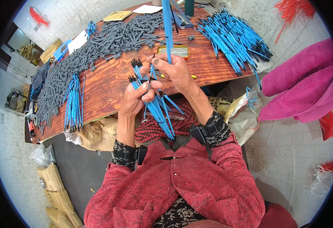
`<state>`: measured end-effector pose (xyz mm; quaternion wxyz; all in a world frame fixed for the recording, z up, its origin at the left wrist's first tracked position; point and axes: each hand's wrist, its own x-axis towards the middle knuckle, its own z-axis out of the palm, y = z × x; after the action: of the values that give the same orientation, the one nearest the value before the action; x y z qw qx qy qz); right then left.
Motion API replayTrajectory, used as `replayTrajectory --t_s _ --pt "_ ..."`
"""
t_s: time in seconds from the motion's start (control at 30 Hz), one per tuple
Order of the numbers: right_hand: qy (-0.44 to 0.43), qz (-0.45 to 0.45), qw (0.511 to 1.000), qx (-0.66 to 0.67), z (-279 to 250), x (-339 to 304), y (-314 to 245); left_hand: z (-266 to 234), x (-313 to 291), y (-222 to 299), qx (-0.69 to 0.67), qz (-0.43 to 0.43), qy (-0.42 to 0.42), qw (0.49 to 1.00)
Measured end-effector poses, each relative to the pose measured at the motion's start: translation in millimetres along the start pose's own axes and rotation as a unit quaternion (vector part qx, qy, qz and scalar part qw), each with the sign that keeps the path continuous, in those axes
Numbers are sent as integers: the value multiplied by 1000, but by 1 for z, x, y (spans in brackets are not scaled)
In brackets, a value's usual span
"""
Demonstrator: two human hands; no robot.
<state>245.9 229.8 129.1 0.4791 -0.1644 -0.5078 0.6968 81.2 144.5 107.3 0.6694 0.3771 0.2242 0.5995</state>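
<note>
1. Where the two hands come together in the head view, above the near edge of the tabletop [101, 91], a thin rod [150, 78] with dark parts spans the gap between them.
2. The left hand [133, 99] has its fingers closed around a bundle [161, 114] of blue lengths; its thumb also presses the rod's lower part.
3. The bundle's long axis slants: black ends point up and to the left, past the fingers, while the other ends reach down and to the right over the checked cloth [145, 131].
4. The right hand [177, 74], higher and to the right, appears to have its fingers curled on the lower end of blue strips [168, 34] rising toward the top edge. Its thumb is at the rod's upper end; I cannot tell how firmly that end is pinched.
5. The rod stands nearly upright, just left of the right fingers and directly above the left thumb; the right hand is nearer its top, the left nearer its bottom.
6. Beyond the right hand is a tin [174, 51] of pale pins. A grey heap [117, 40] spreads along the far and left sides, a blue pile [235, 38] lies to the right, and a blue bunch [74, 102] rests at the near left edge.
</note>
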Motion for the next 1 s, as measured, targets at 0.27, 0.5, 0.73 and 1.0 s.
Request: replayTrajectory --t_s 0.27,0.5,0.73,1.0 --pt "44 18 986 -157 7 7 -5 -3 7 3 50 -47 33 997" --pt "102 -25 973 -205 -8 15 18 -7 11 -4 108 -6 93 990" --pt "117 -67 985 -107 -33 -33 17 -36 6 0 -16 -7 171 985" --pt "58 -3 943 -328 -59 -100 2 -18 12 13 111 11 188 976"
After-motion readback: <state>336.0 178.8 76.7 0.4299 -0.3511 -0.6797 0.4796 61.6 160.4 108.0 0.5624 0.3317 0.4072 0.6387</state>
